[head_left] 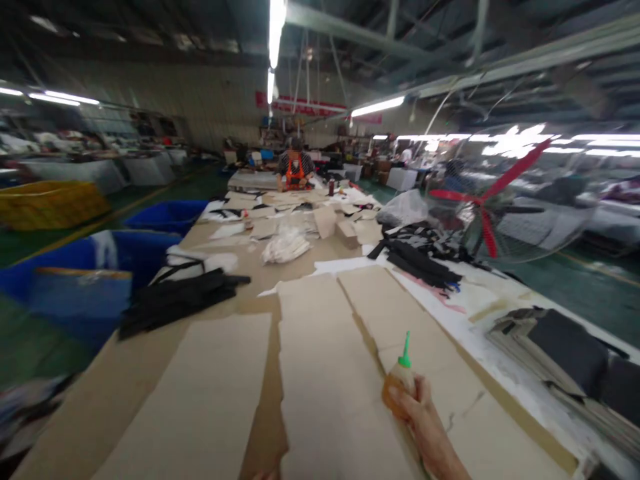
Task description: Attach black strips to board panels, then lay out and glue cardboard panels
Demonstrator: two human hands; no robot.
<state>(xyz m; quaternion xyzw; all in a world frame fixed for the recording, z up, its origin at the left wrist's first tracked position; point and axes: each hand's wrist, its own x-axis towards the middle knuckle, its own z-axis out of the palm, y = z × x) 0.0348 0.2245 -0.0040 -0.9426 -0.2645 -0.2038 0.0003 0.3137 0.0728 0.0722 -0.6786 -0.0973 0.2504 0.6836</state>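
Observation:
My right hand point(425, 417) is wrapped round a small squeeze bottle point(394, 393) of amber liquid with a green nozzle point(405, 352) pointing up. It is held above long beige sheets point(320, 360) that lie side by side on the table, with narrow brown gaps between them. Only a sliver of my left hand point(265, 475) shows at the bottom edge; its fingers cannot be made out. Left of the sheets lies a heap of black fabric strips point(185, 297).
Blue bins point(150, 257) stand along the table's left side. Folded dark and grey fabric point(560, 353), black scraps point(420, 260) and a red-bladed fan point(483, 200) are on the right. A white bundle point(287, 247) lies mid-table. A person in an orange apron point(296, 170) works at the far end.

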